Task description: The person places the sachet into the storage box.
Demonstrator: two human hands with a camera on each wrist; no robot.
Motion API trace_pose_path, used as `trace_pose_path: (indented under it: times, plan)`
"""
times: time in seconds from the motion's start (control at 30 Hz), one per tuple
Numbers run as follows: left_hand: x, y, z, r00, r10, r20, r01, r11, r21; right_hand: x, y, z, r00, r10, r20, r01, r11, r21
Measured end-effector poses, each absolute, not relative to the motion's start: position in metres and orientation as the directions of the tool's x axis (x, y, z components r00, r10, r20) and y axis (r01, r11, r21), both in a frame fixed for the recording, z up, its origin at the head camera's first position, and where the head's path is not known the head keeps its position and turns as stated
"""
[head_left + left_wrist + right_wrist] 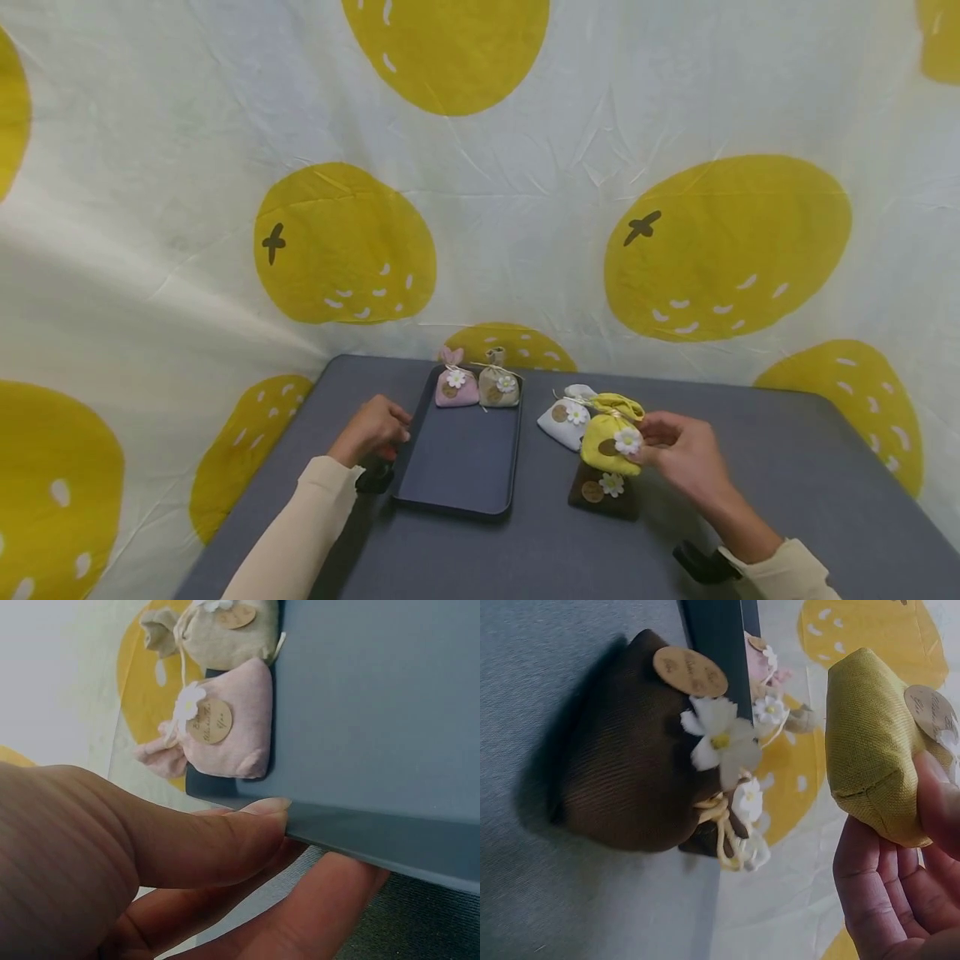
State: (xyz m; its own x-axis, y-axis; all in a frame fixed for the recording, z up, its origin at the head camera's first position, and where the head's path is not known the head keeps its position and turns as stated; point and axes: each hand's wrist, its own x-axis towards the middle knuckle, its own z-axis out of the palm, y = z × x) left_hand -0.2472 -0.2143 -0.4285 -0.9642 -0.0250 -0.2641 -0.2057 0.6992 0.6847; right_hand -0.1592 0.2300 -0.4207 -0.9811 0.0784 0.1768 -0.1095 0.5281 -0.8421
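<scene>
My right hand (684, 450) pinches a small yellow drawstring pouch (870, 742), which bears a white flower and a round tag. In the head view it is raised over a dark brown pouch (637, 750) and overlaps a white pouch (562, 423). Both of those lie to the right of a dark rectangular tray (457, 467). With thumb and fingers, my left hand (217, 855) grips the tray's left rim. At the tray's far end sit a pink pouch (232, 724) and a beige pouch (232, 634), side by side.
The tray and pouches are on a grey table (555, 558). Behind the table hangs a pale cloth (517, 250) printed with big yellow fruits, its lower part meeting the table's back edge. A dark band (705, 563) circles the right wrist.
</scene>
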Motion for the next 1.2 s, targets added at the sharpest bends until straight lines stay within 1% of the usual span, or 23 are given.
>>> trace_pose_path:
  times: [0.2, 0.4, 0.63, 0.77, 1.2]
  plan:
    - [-0.247, -0.215, -0.428, -0.965, -0.025, -0.261, -0.203, 0.699, 0.685, -0.165, 0.216, -0.411, -0.982, 0.044, 0.184, -0.142, 0.475, -0.869]
    - [-0.247, -0.215, -0.427, -0.967, -0.021, -0.255, -0.195, 0.703, 0.684, -0.174, 0.198, -0.403, -0.98, 0.007, 0.198, -0.171, 0.48, -0.861]
    - [-0.245, -0.216, -0.426, -0.966, -0.015, -0.259, -0.195, 0.698, 0.689, -0.184, 0.176, -0.399, -0.974, -0.03, 0.223, -0.214, 0.426, -0.879]
    - [-0.244, -0.216, -0.427, -0.964, -0.014, -0.267, -0.2, 0.696, 0.689, -0.19, 0.163, -0.397, -0.971, -0.046, 0.236, -0.233, 0.422, -0.876]
    - [-0.244, -0.216, -0.43, -0.966, -0.016, -0.259, -0.198, 0.692, 0.694, -0.21, 0.131, -0.393, -0.963, -0.064, 0.262, -0.266, 0.392, -0.881]
